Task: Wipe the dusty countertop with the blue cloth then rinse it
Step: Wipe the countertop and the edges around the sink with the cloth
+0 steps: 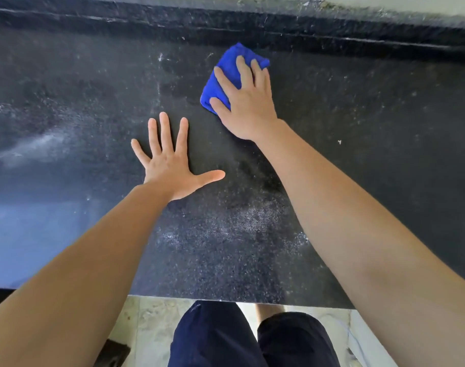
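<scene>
On the dusty desk (385, 181), the right hand (248, 107) presses flat-fingered on the cloth (227, 75), the left hand (167, 168) splayed wide near the cloth.

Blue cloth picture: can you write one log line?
step: wiping | right hand presses blue cloth | left hand flat on countertop | dust visible

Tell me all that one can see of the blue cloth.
The blue cloth is bright blue, soft and fluffy-looking, folded into a thick pad. It lies flat on the dusty dark countertop, toward its back edge. The right hand presses on it with spread fingers, covering its near part.
</scene>
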### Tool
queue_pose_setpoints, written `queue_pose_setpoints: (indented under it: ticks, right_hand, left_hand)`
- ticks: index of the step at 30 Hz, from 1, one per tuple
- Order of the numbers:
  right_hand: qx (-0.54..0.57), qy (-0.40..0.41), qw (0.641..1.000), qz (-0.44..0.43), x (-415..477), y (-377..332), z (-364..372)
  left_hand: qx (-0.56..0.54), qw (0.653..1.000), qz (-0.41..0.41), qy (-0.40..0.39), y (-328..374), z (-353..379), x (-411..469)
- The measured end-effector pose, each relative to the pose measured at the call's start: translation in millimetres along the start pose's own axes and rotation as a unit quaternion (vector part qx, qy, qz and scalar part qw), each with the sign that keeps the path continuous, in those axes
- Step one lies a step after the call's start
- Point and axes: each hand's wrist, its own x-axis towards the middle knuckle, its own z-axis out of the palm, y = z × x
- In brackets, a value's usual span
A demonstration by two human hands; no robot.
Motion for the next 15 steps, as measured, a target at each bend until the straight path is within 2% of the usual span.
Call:
queue_pose_setpoints:
  ticks: [3,5,10,13,15]
  right_hand:
    - [0.004,0.038,0.997,-0.073,-66,18,15]
    - [0.003,0.04,0.996,-0.082,-123,43,23]
    - [-0.04,0.017,0.999,-0.003,-219,121,19]
    - [-0.033,-0.009,0.998,0.06,-215,148,9]
    - [-0.015,-0.007,0.996,0.093,-190,151,7]
  left_hand:
    - [0.006,1.0,-0.001,0.001,0,0,-2]
    - [0.008,1.0,-0.003,-0.004,1,-2,-3]
    - [0.004,1.0,-0.005,-0.022,3,-8,-7]
    - [-0.017,1.0,-0.011,0.001,6,-6,-18]
    - [-0.029,0.997,-0.031,0.06,13,0,-33]
